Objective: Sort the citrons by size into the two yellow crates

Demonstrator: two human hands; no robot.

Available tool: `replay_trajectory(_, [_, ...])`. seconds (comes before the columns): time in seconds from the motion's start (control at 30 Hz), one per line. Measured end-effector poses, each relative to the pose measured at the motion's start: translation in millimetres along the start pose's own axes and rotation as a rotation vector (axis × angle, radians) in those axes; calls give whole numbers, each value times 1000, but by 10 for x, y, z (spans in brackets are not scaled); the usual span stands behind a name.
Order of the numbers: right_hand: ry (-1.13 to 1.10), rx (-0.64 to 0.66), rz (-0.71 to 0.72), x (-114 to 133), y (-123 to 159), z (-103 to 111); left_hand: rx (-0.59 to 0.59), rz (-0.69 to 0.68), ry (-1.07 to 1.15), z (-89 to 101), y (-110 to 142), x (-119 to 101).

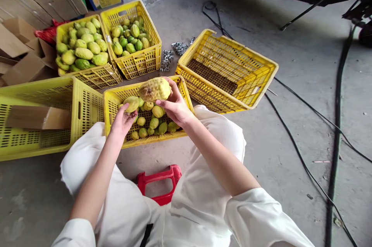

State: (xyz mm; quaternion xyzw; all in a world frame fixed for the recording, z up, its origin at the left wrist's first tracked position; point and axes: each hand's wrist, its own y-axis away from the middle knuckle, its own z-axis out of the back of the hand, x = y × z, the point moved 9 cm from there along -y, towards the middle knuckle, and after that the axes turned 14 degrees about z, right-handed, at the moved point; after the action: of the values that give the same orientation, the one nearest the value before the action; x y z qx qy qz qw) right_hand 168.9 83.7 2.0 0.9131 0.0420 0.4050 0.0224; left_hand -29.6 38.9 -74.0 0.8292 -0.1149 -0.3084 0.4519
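Note:
My right hand is closed around a large, bumpy yellow citron with a brown blemish on its side facing me. In my left hand is a smaller, smoother yellow-green citron, gripped between fingers and thumb. Both fruits are held above a yellow plastic crate between my knees. Several small green and yellow fruits lie on its bottom, some of them hidden by my hands.
Behind stand two yellow crates, one of large citrons, one of smaller green fruits. An empty yellow crate stands right; a lime-yellow crate left holds a cardboard box. A red stool and black cables are near.

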Motion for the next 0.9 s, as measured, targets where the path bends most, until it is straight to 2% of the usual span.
replay_trajectory(0.2, [-2,-43,-14,32,14,17,-1,13,-8,23,-27,14])
replay_trajectory(0.4, [75,0,0,67,25,-10,-25,35,10,9,8,25])
replay_trajectory(0.53, [138,-56,-43,1,48,68,-34,35,19,27,-5,30])
replay_trajectory(0.67, [93,-74,-57,-16,55,76,-38,34,11,43,-27,28])
replay_trajectory(0.9, [165,-12,90,117,14,51,-60,58,25,32,6,43])
